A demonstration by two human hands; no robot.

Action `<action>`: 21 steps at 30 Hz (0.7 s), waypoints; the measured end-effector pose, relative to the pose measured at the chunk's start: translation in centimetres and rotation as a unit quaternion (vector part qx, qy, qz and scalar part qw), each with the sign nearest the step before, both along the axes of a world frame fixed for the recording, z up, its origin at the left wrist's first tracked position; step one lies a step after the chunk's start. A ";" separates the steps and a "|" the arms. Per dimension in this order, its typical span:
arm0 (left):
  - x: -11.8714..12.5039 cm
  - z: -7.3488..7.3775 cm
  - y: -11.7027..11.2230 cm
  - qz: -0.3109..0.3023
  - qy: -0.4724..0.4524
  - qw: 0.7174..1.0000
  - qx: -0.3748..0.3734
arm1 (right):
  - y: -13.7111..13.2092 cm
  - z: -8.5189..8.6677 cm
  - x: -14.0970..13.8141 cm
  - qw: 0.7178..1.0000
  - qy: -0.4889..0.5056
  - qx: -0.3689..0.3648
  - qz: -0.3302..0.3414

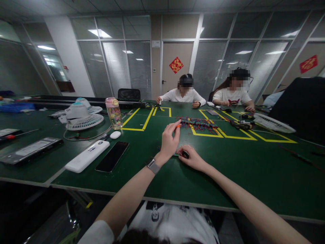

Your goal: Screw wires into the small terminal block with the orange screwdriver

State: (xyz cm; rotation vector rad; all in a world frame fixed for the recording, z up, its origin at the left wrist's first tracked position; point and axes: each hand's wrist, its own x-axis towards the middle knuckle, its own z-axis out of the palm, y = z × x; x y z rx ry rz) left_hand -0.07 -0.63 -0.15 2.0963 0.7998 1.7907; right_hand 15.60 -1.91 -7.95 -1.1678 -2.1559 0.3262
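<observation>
My left hand, with a watch on its wrist, is raised just above the table. Its thumb and fingers come together around a small orange-ended object, whose rest is hidden by the hand. Lower and to the right, my right hand lies at the table with bent fingers on a small green circuit board. A black rounded part shows between its thumb and fingers. Beyond both hands lies a row of small circuit boards with red and blue wires.
On the left are a black phone, a white power bank, a white earbud case, a water bottle and white fans. Yellow tape marks the green table. Two people sit opposite.
</observation>
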 end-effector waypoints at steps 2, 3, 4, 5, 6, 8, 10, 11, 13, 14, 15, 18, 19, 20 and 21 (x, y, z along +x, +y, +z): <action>0.0 0.1 -0.2 0.031 0.001 1.000 0.005 | 0.0 0.0 0.0 1.000 0.000 -0.001 0.001; 0.0 0.2 -0.3 0.047 0.000 0.999 0.008 | 0.0 0.0 0.0 1.000 0.001 -0.001 0.002; 0.0 0.2 -0.4 0.061 -0.002 0.998 0.010 | 0.0 0.0 0.0 1.000 0.002 0.000 0.002; -0.1 0.3 -0.5 0.069 -0.005 0.998 0.010 | 0.0 0.0 0.0 1.000 0.002 0.000 0.003; -0.1 0.3 -0.5 0.070 -0.007 0.997 0.009 | 0.1 0.0 0.0 1.000 0.002 0.001 0.002; -0.2 0.4 -0.5 0.055 -0.007 0.998 0.006 | 0.1 -0.1 0.0 1.000 0.001 0.001 0.001; -0.3 0.4 -0.4 0.032 -0.002 0.999 0.002 | 0.1 -0.2 0.1 1.000 0.000 0.000 0.001; -0.3 0.4 -0.4 0.024 -0.002 1.000 0.002 | 0.1 -0.2 0.1 1.000 -0.001 0.001 0.000; -0.2 0.4 -0.3 0.024 -0.004 1.000 0.005 | 0.1 -0.2 0.1 1.000 -0.002 0.001 0.000; -0.1 0.4 -0.3 0.029 -0.005 1.000 0.006 | 0.1 -0.2 0.1 1.000 -0.002 0.002 -0.001; -0.1 0.4 -0.3 0.038 -0.006 0.999 0.008 | 0.1 -0.2 0.1 1.000 -0.002 0.004 -0.001; 0.0 0.4 -0.5 0.065 -0.009 0.998 0.008 | 0.1 -0.1 0.0 1.000 -0.002 0.007 0.000; 0.0 0.4 -0.5 0.067 -0.010 0.998 0.007 | 0.1 -0.1 0.0 1.000 -0.002 0.007 0.000; -0.1 0.3 -0.5 0.063 -0.011 0.998 0.006 | 0.1 -0.1 0.0 1.000 -0.002 0.007 0.000; -0.1 0.3 -0.5 0.053 -0.009 0.999 0.003 | 0.1 -0.2 0.0 1.000 -0.001 0.007 0.000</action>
